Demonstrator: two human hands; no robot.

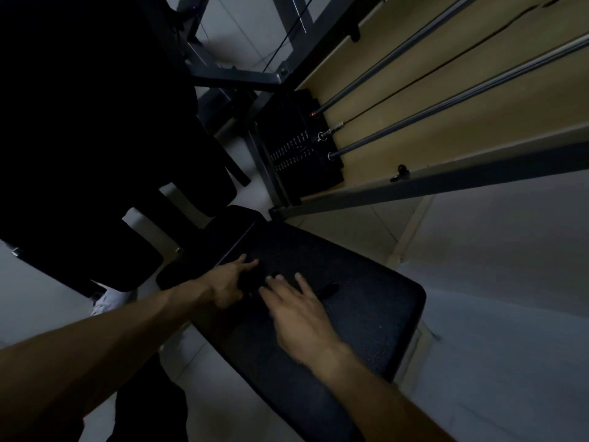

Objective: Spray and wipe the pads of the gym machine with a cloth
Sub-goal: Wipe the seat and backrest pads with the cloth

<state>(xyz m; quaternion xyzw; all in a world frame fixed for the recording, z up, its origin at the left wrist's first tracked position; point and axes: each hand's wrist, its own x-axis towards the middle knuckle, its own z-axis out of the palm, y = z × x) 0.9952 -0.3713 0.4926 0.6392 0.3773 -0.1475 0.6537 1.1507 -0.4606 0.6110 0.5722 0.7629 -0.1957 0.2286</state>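
Two hands [228, 283] [299, 312], one seat pad [369, 311].

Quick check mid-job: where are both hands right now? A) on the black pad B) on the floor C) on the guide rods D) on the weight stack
A: the left hand and the right hand both rest on the black pad, the right with its fingers spread flat.

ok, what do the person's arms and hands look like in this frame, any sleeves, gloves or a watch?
Both bare. The left forearm and right forearm show no sleeve up to the frame edge. The left hand and right hand wear no gloves; no watch or ring shows. Light is dim and the right hand blurred, so small details could be missed.
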